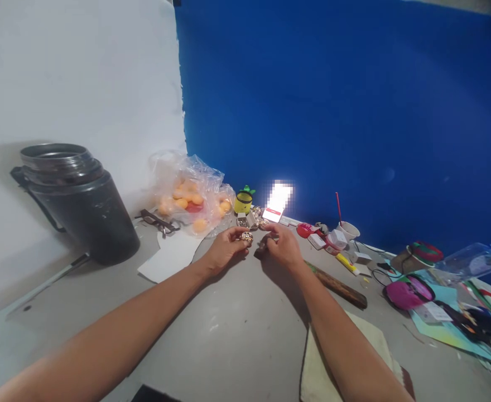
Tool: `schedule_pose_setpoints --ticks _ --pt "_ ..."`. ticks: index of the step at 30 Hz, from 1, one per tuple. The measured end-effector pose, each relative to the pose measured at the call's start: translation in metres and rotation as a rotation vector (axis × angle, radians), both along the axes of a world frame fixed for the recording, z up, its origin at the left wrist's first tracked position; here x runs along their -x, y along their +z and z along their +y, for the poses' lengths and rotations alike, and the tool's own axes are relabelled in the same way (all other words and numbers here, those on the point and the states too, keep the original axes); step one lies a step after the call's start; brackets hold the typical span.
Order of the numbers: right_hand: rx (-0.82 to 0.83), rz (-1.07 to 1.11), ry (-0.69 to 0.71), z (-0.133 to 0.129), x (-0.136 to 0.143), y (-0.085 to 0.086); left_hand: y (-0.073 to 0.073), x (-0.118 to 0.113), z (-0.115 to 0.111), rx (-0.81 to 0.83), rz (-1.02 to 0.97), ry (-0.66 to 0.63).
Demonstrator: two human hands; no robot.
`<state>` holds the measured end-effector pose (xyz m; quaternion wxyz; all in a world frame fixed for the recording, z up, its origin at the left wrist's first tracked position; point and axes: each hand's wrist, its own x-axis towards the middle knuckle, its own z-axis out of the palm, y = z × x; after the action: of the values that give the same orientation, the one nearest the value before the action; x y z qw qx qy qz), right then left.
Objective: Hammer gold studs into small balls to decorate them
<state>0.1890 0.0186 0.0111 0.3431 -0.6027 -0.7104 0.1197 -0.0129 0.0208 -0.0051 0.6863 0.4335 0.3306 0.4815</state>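
My left hand (224, 249) is closed in a pinch around a small gold-coloured ball with an openwork or patterned surface (246, 239). Just to its right, my right hand (284, 245) is closed with the index finger stretched toward the ball. A dark brown piece (263, 248) shows at its fingertips; whether the fingers grip it or only rest by it, and what it is, I cannot make out. Beyond the hands lie more shiny gold pieces (257, 212) next to a yellow pineapple-shaped cup (243, 202).
A lit phone (278, 201) leans at the back. At left stand a big dark flask (78, 204), glasses (157, 221) and a clear bag of orange balls (187, 195). Right of my hands lie a brown wooden stick (340, 286), a pale cloth (365, 338) and a pink pouch (404, 294).
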Motion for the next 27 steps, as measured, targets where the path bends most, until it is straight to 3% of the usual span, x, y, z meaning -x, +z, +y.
schedule_pose_setpoints --ticks 4,8,14,17,20,24,27 --pt "0.224 -0.362 -0.101 0.002 -0.028 0.011 0.0 0.001 0.003 0.047 -0.013 -0.017" --pt "0.36 -0.476 -0.068 0.0 -0.038 0.014 0.003 0.004 0.003 0.064 -0.015 -0.036" --pt "0.251 -0.423 -0.079 -0.003 -0.026 0.022 0.002 0.007 0.007 0.073 -0.032 -0.011" --pt "0.031 -0.439 -0.18 -0.007 -0.015 0.035 -0.002 0.008 0.009 0.028 0.002 -0.004" --pt "-0.179 -0.462 -0.177 -0.014 -0.005 0.045 -0.005 0.008 0.008 -0.008 0.065 -0.024" --pt "-0.137 -0.492 -0.046 -0.022 0.008 0.05 -0.004 0.006 0.003 -0.046 0.132 -0.049" --pt "-0.087 -0.518 -0.037 -0.025 0.013 0.051 -0.001 0.005 0.001 -0.054 0.16 -0.079"
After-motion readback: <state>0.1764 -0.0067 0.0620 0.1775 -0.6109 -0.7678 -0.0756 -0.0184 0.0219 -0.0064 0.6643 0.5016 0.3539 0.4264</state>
